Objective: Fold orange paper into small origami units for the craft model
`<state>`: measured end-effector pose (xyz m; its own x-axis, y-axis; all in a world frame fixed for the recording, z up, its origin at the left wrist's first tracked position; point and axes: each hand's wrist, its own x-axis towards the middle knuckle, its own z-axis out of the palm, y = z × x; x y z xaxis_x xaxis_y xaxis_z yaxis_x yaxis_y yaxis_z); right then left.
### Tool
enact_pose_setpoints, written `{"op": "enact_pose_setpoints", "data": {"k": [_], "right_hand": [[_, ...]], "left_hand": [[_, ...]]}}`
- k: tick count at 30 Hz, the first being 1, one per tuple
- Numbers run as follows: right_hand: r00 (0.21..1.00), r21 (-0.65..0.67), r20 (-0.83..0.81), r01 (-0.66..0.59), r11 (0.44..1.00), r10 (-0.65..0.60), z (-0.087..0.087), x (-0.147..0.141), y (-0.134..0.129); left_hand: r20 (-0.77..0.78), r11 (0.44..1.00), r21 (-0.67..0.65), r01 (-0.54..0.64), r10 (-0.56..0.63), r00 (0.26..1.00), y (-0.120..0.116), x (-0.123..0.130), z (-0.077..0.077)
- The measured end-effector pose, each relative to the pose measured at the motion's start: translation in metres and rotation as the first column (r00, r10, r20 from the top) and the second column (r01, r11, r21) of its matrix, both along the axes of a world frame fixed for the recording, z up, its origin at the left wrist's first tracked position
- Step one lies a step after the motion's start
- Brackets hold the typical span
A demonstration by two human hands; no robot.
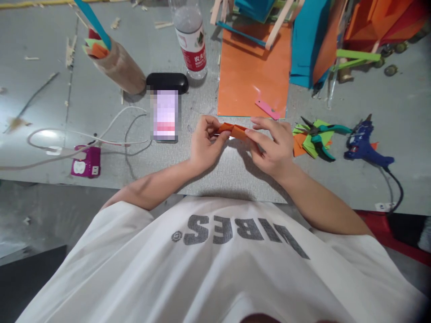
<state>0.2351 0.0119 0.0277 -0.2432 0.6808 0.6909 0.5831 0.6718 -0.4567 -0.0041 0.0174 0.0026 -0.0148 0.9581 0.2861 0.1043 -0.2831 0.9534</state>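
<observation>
A small folded piece of orange paper is held between my two hands, just above the table near its front edge. My left hand pinches its left end between thumb and fingers. At the other end, my right hand grips the paper with thumb and index finger, its other fingers loosely bent; the thumb is partly hidden. Beyond the hands lies a large orange sheet with a pink strip on its near edge. Right of my right hand, green-handled pliers rest on green and orange paper pieces.
A blue glue gun lies at the right, its cord trailing off the front edge. To the left are a phone, a black case, a purple adapter with cables, a water bottle and a brown holder. Paper constructions stand behind.
</observation>
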Motion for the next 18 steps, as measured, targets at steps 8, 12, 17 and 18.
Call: {"op": "enact_pose_setpoints", "data": {"k": [8, 12, 17, 18], "right_hand": [[0.988, -0.232, -0.058, -0.153, 0.961, 0.143, 0.005, -0.001, -0.003], [0.968, -0.312, -0.063, -0.251, 0.916, 0.244, 0.006, 0.001, -0.003], [0.933, -0.387, -0.2, -0.356, 0.851, 0.299, 0.005, 0.004, -0.002], [0.926, -0.39, -0.22, -0.371, 0.843, 0.306, 0.004, 0.004, -0.001]], "left_hand": [[-0.036, 0.989, 0.094, 0.115, -0.112, 0.993, -0.005, -0.002, 0.004], [-0.03, 0.94, 0.301, 0.163, -0.162, 0.986, -0.007, -0.004, 0.005], [-0.1, 0.859, 0.459, 0.227, -0.203, 0.974, -0.002, -0.009, 0.007], [-0.126, 0.839, 0.492, 0.234, -0.198, 0.972, 0.0, -0.01, 0.008]]}}
